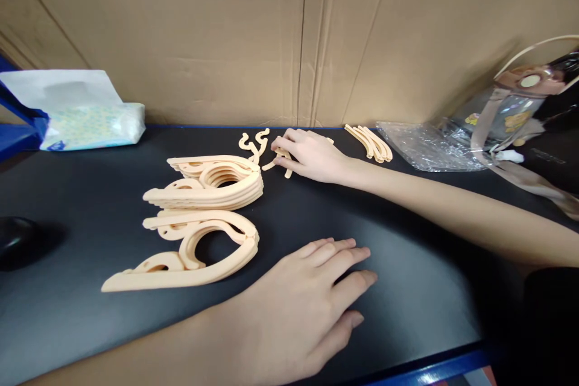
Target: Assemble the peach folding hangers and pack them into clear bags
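Note:
My left hand [312,307] lies palm down near the front of the black table, fingers stretched out and holding nothing. Farther back, my right hand [312,154] reaches over a small group of cream plastic hanger parts [288,173]. Its thumb and fingers close on one of those parts, which is mostly hidden beneath them. Just left of the right fingertips lie loose cream hanger hooks [256,146]. Two stacks of cream folding hangers, a back stack [239,193] and a front stack [226,268], rest left of my hands.
Several curved cream hanger arms [371,143] lie behind my right forearm, beside a crumpled clear plastic bag [429,148]. A strapped water bottle [502,111] stands at right. A tissue pack [93,123] is at back left; a black mouse [15,241] sits at the left edge. Cardboard [203,36] walls the back.

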`<state>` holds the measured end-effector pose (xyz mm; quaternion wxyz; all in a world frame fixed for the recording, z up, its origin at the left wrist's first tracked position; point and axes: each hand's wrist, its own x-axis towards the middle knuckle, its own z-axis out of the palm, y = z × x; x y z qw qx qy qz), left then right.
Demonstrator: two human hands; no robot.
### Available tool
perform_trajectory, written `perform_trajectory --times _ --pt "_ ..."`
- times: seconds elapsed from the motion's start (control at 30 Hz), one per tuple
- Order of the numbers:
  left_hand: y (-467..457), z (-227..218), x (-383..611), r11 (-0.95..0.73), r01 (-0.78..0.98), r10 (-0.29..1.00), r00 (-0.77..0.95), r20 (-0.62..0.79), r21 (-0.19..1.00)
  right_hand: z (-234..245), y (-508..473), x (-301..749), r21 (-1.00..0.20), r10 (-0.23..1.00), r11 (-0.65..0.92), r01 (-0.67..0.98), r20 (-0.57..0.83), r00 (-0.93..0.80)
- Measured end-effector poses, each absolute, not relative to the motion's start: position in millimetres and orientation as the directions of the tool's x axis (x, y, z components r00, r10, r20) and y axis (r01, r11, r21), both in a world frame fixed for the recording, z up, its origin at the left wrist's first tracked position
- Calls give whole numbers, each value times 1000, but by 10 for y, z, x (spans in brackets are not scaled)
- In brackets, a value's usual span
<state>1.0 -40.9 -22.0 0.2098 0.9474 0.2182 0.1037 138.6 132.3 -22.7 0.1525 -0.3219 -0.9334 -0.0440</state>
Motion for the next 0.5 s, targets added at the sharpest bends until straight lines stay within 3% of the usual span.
perform_trajectory --times 0.23,0.33,0.4,0.5 --pt "-414 -219 7 -833 367 443 891 101 413 -239 1114 1473 27 554 807 589 310 -773" --pt "-422 -220 -1 -853 340 424 893 147 397 -198 904 1663 -21 524 839 544 306 -795" --pt "-430 -218 -12 -869 317 413 888 203 380 -141 745 1835 -148 494 869 471 269 -827" --pt "-434 -219 -21 -875 326 426 869 250 358 -33 565 2085 -477 519 788 389 176 -837"
